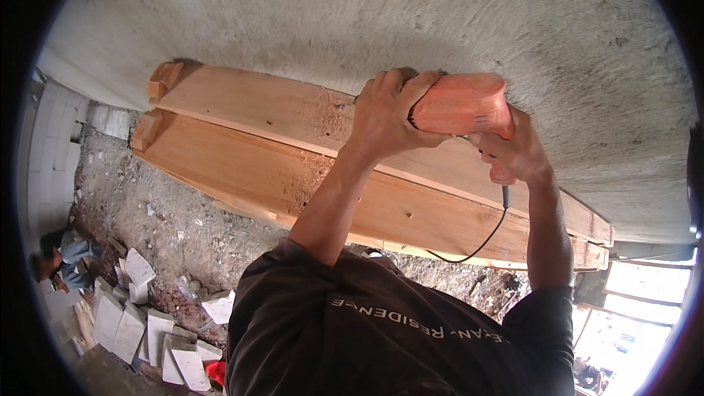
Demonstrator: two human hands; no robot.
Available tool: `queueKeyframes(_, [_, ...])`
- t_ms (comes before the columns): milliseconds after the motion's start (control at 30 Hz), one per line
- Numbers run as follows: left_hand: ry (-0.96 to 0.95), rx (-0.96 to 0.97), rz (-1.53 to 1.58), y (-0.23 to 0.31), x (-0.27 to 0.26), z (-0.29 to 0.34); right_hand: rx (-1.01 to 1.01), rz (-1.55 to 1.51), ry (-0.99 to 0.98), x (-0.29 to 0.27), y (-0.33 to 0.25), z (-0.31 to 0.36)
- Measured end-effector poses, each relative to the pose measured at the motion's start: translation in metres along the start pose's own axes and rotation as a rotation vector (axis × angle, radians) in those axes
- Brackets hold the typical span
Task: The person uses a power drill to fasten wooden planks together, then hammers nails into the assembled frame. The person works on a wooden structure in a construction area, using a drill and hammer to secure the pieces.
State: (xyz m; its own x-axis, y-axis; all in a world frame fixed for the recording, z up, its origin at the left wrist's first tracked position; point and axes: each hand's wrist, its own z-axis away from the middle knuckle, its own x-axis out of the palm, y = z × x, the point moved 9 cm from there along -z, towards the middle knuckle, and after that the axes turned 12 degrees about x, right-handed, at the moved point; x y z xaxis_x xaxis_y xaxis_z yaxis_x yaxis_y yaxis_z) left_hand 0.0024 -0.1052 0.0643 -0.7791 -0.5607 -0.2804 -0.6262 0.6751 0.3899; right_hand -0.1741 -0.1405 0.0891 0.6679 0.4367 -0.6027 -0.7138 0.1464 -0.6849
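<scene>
Gripping a rounded orange tool [463, 104], left hand [383, 115] and right hand [519, 152], fingers [419, 89] clamped round it, above shaving-flecked planks [227, 161].

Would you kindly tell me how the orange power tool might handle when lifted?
The orange power tool is likely rigid, looking hard-shelled, and probably fairly heavy, as the left hand and right hand both hold it. Its curving cord may tug.

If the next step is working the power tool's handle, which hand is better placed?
Probably the right hand: it wraps the handle, near the cord, while the left hand grips the other end of the power tool.
</scene>
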Motion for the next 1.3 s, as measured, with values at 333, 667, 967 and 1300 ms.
queueKeyframes(333, [-0.051, -0.023, -0.036, 0.000, 0.001, 0.001, 0.023, 0.013, 0.027, 0.000, 0.002, -0.001])
queueKeyframes(667, [-0.032, 0.010, -0.056, 0.002, -0.001, 0.003, -0.013, 0.026, 0.039, 0.002, 0.000, 0.000])
queueKeyframes(967, [-0.033, 0.004, -0.027, -0.005, 0.001, 0.007, -0.038, 0.009, 0.023, 0.003, -0.002, 0.000])
queueKeyframes(1300, [-0.057, -0.002, -0.034, -0.006, 0.003, 0.010, -0.057, 0.013, 0.034, 0.005, -0.005, 0.002])
